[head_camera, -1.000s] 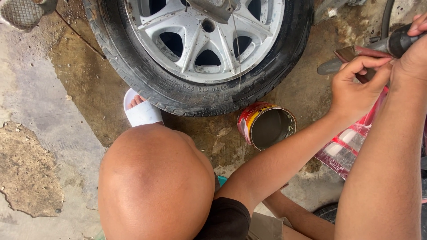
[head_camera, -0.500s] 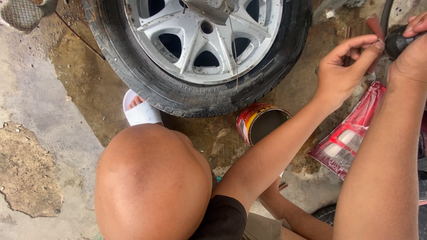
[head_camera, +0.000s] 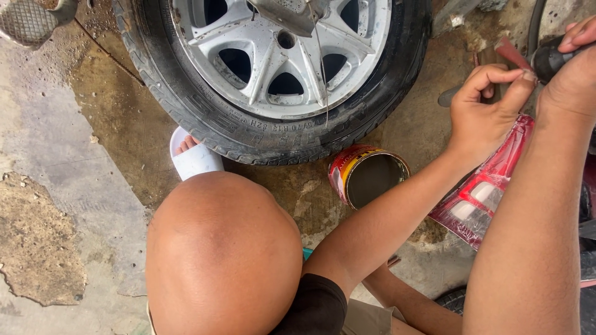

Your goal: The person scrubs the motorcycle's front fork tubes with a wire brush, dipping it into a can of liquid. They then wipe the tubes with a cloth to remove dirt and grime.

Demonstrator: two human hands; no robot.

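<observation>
- Left hand [head_camera: 487, 108]: fingers pinched shut on a thin reddish strip [head_camera: 510, 53], near the picture's upper right corner.
- Right hand [head_camera: 574, 68]: closed round a dark tool handle [head_camera: 549, 59], just right of the strip.
- Strip: long axis slants up-left from the pinch; both hands almost touching.
- Open tin [head_camera: 367, 177], wheel [head_camera: 279, 68]: lower left, apart.

Matt rubber tyre [head_camera: 186, 118], glossy metal rim [head_camera: 273, 56] — rough concrete floor [head_camera: 56, 174]

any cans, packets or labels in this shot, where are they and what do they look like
Open tin can: on the wet ground just below the tyre, round, red and yellow printed wrap, dark inside.
Plastic packet: under the left hand, flat, red with clear windows.
Tyre sidewall: raised moulded lettering, black on black.
</observation>
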